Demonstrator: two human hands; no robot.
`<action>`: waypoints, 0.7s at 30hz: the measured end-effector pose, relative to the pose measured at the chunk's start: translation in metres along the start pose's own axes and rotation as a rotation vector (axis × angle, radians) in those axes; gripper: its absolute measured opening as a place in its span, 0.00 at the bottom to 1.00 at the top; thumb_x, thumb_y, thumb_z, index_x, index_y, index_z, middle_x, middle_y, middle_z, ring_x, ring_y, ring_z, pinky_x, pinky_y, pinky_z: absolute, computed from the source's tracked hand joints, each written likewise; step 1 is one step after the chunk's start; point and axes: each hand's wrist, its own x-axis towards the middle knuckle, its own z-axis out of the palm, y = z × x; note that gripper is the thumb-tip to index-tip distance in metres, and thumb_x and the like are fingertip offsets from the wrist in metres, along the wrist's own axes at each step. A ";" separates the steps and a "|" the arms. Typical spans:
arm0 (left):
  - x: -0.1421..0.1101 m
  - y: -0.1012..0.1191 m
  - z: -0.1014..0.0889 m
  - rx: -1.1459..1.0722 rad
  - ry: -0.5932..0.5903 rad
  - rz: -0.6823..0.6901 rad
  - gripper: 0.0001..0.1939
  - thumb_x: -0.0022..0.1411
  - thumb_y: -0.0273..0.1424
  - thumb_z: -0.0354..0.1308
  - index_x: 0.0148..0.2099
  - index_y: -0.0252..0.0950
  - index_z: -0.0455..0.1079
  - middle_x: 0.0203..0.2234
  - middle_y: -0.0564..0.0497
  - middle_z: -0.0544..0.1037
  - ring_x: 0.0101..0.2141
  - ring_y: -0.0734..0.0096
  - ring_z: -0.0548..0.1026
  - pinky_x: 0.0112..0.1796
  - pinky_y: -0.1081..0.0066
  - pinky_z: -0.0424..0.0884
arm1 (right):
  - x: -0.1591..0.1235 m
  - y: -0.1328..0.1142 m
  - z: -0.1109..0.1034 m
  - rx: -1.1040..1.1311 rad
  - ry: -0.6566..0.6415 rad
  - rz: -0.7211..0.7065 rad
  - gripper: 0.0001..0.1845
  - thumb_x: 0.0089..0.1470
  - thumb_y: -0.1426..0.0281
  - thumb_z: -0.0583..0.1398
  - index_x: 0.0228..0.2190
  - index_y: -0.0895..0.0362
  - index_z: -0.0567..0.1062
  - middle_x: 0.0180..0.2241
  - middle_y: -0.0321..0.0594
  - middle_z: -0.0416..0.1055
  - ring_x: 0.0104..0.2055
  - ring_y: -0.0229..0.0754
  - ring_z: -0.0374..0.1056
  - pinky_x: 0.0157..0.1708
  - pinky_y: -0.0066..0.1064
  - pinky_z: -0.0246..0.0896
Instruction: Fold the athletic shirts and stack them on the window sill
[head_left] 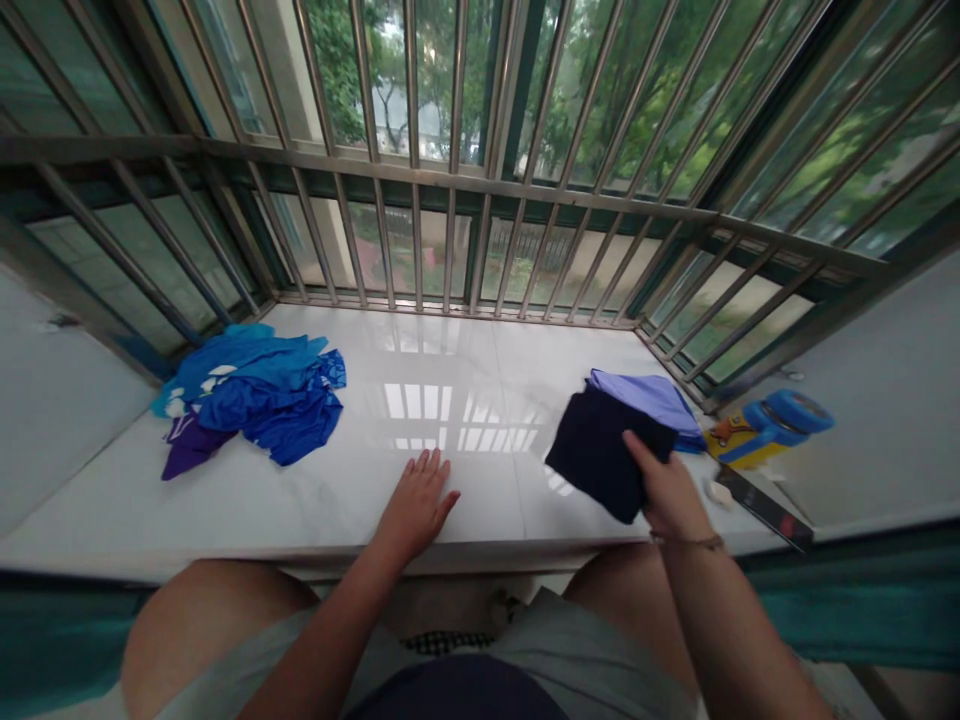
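My right hand (670,488) pinches the right edge of a dark navy folded cloth (604,450), thumb on top. The cloth is a flat, roughly square bundle and partly covers a folded lavender cloth (649,397) behind it. Whether the two touch I cannot tell. Blue fabric shows under the lavender one. My left hand (421,500) lies palm down near the front edge of the white glossy sill (360,500), fingers stretched out and holding nothing. To its left is a loose heap of blue clothes (262,385), with a purple garment (193,445) at its near side.
At the right wall stands a yellow container with a blue lid (772,425). A dark flat box (766,508) and a small white item (718,492) lie beside it. Metal window bars (450,185) enclose the back and sides of the sill.
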 end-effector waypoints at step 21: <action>0.003 0.005 -0.006 -0.089 0.066 -0.005 0.25 0.82 0.42 0.45 0.65 0.37 0.75 0.69 0.39 0.73 0.71 0.50 0.67 0.70 0.45 0.65 | 0.062 0.082 0.021 -1.206 0.088 -0.471 0.40 0.71 0.59 0.55 0.74 0.68 0.60 0.77 0.71 0.46 0.79 0.78 0.41 0.69 0.75 0.45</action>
